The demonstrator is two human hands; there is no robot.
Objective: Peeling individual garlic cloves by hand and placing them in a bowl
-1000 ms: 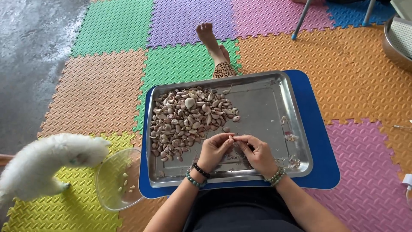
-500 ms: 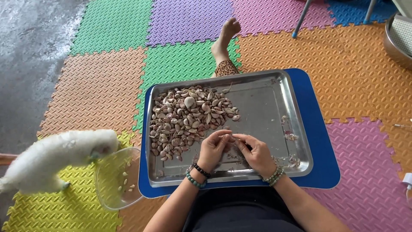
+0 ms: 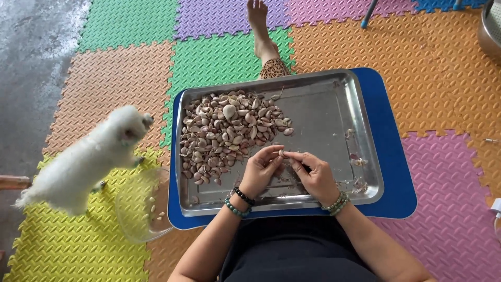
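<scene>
Two hands, left hand (image 3: 262, 170) and right hand (image 3: 314, 176), pinch one garlic clove (image 3: 282, 153) above the steel tray (image 3: 323, 109), beside the clove pile (image 3: 227, 133).

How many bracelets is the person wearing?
3 that I can see: two on the left wrist, one black, one green, and a green one on the right wrist. More may be hidden.

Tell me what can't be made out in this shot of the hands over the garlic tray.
Head view only:
- The clove pinched between left hand and right hand: fingers cover most of it.
- White dog: blurred.
- Clear bowl: contents too small to identify.
- Metal bowl: cut off by the right edge.
</scene>
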